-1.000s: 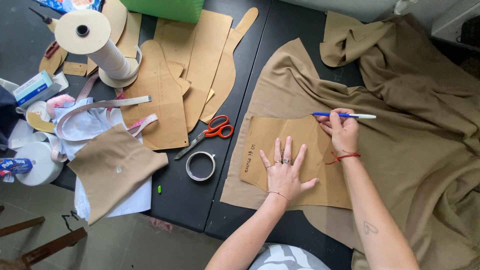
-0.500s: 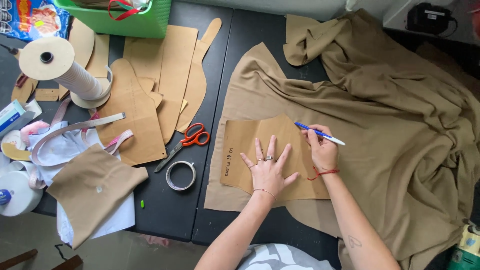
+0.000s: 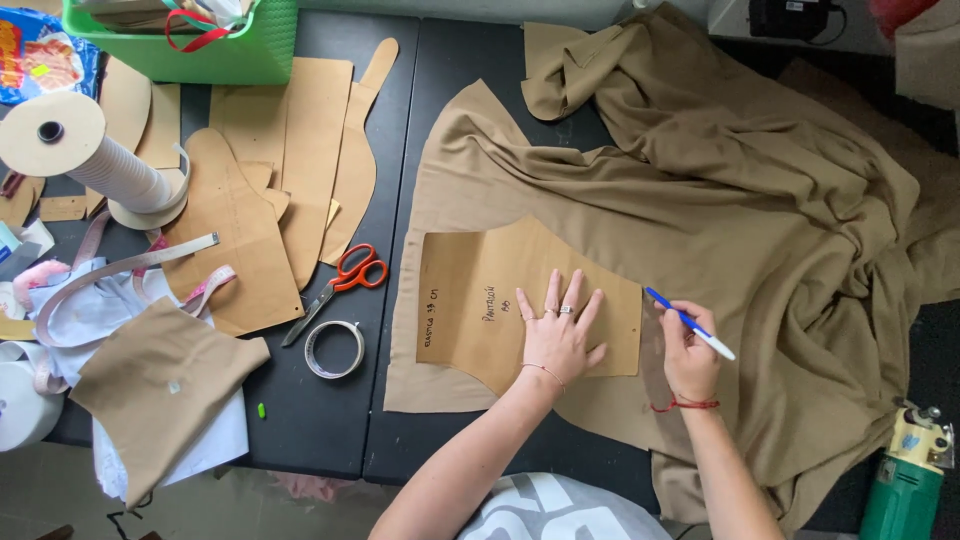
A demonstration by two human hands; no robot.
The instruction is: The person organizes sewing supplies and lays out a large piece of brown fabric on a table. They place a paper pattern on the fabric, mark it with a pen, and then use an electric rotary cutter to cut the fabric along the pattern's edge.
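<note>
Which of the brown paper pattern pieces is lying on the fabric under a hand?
The pattern piece right of the scissors, flat on the tan fabric beneath the left hand. The other pieces are stacked on the bare black table, untouched.

Matt brown card pattern lies on soft tan woven cloth.

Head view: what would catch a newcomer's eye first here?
The big tan fabric spread over the right half of the dark table. On it lies a cardboard pattern, pressed flat by the left hand, while the right hand holds a blue pen at the pattern's right edge. To the left, red-handled scissors lie beside a tape roll.
</note>
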